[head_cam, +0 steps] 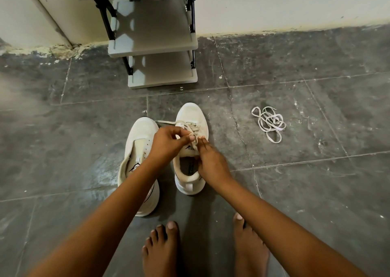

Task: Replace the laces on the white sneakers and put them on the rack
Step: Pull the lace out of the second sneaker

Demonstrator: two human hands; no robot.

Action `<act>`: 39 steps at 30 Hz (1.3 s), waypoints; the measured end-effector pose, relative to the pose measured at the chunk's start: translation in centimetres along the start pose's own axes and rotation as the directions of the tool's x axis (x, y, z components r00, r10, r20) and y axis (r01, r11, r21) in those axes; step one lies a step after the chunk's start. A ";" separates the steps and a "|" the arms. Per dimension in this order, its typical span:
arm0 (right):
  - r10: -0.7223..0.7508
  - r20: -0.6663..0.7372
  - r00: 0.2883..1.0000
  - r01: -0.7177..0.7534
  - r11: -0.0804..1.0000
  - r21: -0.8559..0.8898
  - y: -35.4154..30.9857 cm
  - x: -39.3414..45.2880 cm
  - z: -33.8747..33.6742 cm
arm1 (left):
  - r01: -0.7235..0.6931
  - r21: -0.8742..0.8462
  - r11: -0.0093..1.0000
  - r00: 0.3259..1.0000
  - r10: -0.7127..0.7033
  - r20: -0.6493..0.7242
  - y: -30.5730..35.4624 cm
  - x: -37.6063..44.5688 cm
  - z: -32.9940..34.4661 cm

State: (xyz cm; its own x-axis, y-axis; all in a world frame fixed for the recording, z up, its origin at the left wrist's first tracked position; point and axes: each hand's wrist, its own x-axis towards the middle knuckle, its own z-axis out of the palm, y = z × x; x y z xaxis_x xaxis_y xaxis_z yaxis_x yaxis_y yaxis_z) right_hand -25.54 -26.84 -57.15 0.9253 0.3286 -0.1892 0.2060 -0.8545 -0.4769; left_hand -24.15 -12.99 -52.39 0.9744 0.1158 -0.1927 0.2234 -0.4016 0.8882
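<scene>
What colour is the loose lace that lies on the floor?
White; the loose lace shows clearly against the dark grey floor in the head view.

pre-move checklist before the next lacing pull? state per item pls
1. Left hand pinches the cream lace on the laced white sneaker: ok.
2. Right hand steadies that sneaker at its collar: ok.
3. Lace fully threaded through its eyelets: cannot tell, the hands cover it.
4. Unlaced white sneaker has its lace: not ok, none visible.
5. Loose white lace pile on the grey tiled floor, apart from both sneakers: ok.
6. Grey tiered shoe rack holds the sneakers: not ok, both are on the floor.
</scene>
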 end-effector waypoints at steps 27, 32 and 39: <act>-0.047 0.054 0.997 0.039 0.989 0.140 1.6 0.4 0.2 | -0.216 0.618 0.756 0.976 0.170 0.135 -1.4 0.2 -1.4; -0.074 0.075 0.994 0.062 0.986 0.153 1.8 0.5 0.2 | -0.322 0.692 0.646 0.938 0.317 0.139 -0.9 0.2 -0.2; -0.120 0.058 0.991 0.110 0.981 0.157 2.3 0.5 0.2 | -0.242 0.023 0.970 0.963 0.238 0.126 2.4 -1.2 -0.1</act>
State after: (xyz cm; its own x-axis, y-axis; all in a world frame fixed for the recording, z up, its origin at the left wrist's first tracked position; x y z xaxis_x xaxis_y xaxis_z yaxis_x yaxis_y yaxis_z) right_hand -24.72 -28.55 -58.54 0.8737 0.4517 -0.1804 0.2536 -0.7395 -0.6235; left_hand -24.76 -14.04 -49.97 0.9948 -0.0981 -0.0270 -0.0189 -0.4388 0.8984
